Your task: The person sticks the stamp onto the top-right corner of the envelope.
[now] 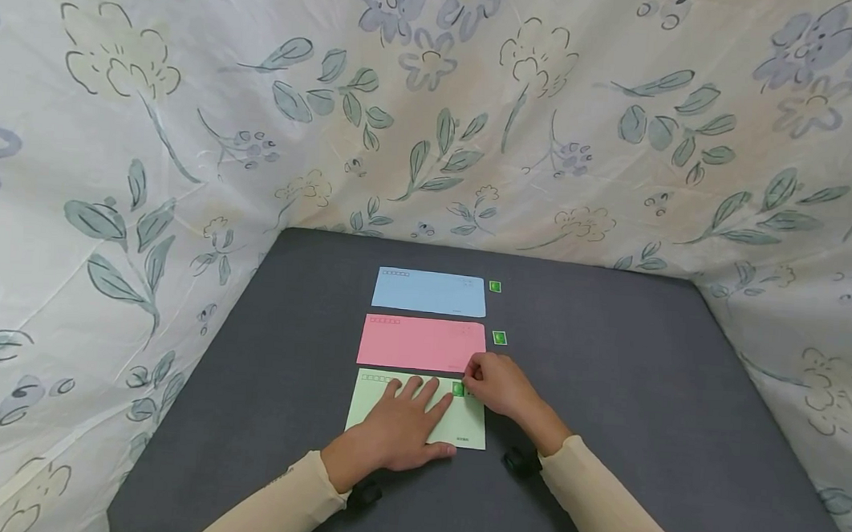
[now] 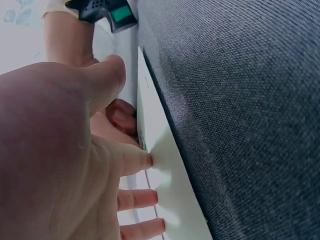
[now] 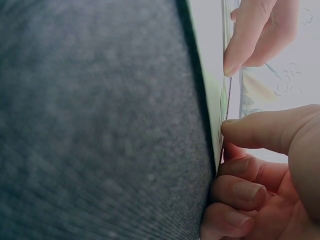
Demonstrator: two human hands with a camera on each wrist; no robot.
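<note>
A pale green envelope (image 1: 471, 429) lies nearest the person on the dark table. My left hand (image 1: 401, 433) rests on it, fingers spread and fairly straight, covering much of its left and middle. A small green stamp (image 1: 458, 389) is at the envelope's upper right corner. My right hand (image 1: 502, 386) is at that corner, partly over the stamp's right edge. In the right wrist view the right thumb (image 3: 260, 131) reaches straight onto the envelope, and the other fingers (image 3: 240, 190) curl beside its edge. Whether they pinch the stamp is hidden.
Beyond the green envelope lie a pink envelope (image 1: 422, 344) and then a blue envelope (image 1: 429, 292). One green stamp (image 1: 499, 337) lies right of the pink one, another stamp (image 1: 495, 286) right of the blue one. Floral cloth (image 1: 433, 138) hangs around the table (image 1: 284, 355).
</note>
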